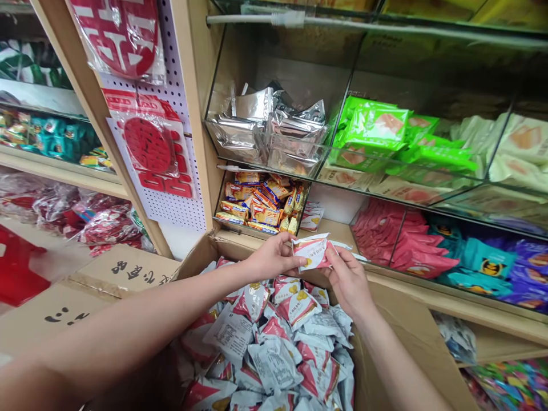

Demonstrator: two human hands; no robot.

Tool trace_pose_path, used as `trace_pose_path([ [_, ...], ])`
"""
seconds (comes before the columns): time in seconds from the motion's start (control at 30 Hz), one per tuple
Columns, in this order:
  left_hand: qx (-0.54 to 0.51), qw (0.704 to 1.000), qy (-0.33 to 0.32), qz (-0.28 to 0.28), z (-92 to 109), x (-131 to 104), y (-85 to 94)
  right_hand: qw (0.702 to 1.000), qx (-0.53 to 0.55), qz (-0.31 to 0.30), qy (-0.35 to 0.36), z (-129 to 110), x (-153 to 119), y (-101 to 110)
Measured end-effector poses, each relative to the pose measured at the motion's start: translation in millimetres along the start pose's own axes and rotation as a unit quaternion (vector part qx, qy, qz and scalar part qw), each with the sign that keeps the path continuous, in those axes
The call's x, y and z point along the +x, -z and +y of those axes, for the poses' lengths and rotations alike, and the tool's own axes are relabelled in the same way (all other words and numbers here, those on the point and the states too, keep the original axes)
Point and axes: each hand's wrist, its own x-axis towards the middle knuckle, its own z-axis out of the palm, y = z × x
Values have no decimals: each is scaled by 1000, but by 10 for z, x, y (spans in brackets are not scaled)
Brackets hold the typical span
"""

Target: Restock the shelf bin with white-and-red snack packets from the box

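Observation:
My left hand [278,254] pinches the left end of a small red-and-white snack packet [311,252]. The packet's right end is between the thumb and fingers of my right hand [347,281]. Edges of at least one more white packet [349,251] show behind my right fingers; I cannot tell how many are there. Both hands are above the far side of an open cardboard box [396,342]. Inside it lies a heap of similar snack packets [274,362], some with the printed grey-white back up.
Behind the box, a shelf holds a bin of orange-and-yellow snacks [263,205], silver pouches [278,128], green packets [377,125], pink packets [419,251] and teal packets [483,257]. A few red-and-white packets [312,216] stand beside the orange bin. The box's flap [124,271] sticks out left.

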Motion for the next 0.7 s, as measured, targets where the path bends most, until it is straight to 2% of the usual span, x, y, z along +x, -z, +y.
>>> trace_pose_path([
  [0.07, 49, 999, -10, -11, 17, -19, -7, 1000, -14, 4, 17, -3, -12, 15],
  [0.13, 101, 994, -44, -14, 64, -48, -6, 996, -79, -18, 31, -14, -33, 29],
  [0.23, 193, 975, -106, 1, 150, -86, 7, 965, -239, -106, 37, -30, -86, 43],
  [0.3, 233, 967, -106, 6, 176, -91, 13, 944, -298, -133, 41, -21, -123, 43],
  [0.4, 179, 981, -64, 25, 152, -64, 3, 954, -281, -98, 36, 28, -163, 14],
  [0.5, 80, 993, -41, 76, 111, -33, -30, 982, -185, -48, 9, 63, -212, -74],
  [0.6, 13, 989, -52, 138, 120, -26, -56, 992, -98, -71, -39, 7, -276, -185],
  [0.7, -22, 984, -57, 165, 179, -25, -39, 985, -117, -99, -77, -152, -212, -182],
])
